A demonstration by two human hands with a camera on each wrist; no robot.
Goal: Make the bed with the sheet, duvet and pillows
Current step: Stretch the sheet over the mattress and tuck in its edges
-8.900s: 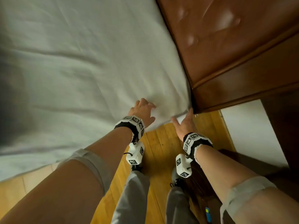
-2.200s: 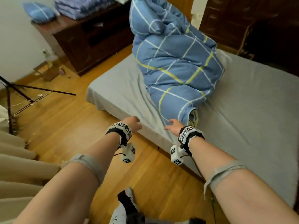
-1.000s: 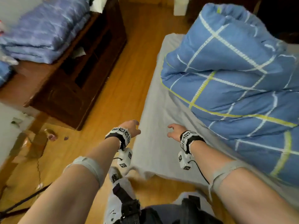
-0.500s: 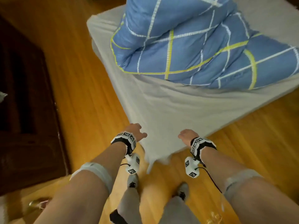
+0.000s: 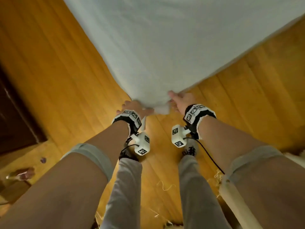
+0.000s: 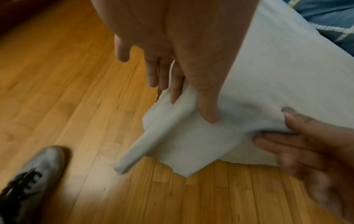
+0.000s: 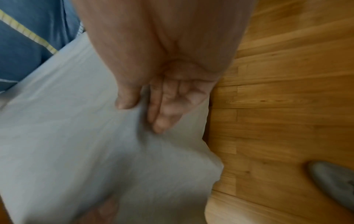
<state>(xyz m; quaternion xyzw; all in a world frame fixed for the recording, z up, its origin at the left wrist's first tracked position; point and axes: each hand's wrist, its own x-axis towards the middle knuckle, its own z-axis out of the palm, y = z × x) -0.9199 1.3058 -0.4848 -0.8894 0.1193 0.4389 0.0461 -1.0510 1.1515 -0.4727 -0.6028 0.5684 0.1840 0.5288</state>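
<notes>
Left fingers (image 6: 176, 84): thumb on top of the sheet's hanging corner, forefinger under it, so the cloth is pinched between them; the other fingers hang straight and apart, touching nothing.
Left hand (image 5: 134, 107): at the corner of the bed, at about 7 o'clock from the corner's tip in the head view.
Right fingers (image 7: 166, 106): straight and close together, laid flat against the side of the sheet, thumb pressing on the cloth beside them; nothing is curled round the cloth.
Right hand (image 5: 181, 100): at about 4 o'clock from the corner's tip, just beside the left hand, with the cloth between them.
Sheet (image 5: 165, 47): pale grey, spread over the bed, filling the view from 11 to 2 o'clock; its corner flap droops toward the floor.
Duvet (image 7: 23, 45): blue with yellow and white lines, lying on the sheet, well back from the corner.
Floor (image 5: 57, 71): wooden boards on both sides of the bed.
Shoe (image 6: 32, 174): grey with dark laces, on the floor at 7 o'clock in the left wrist view.
</notes>
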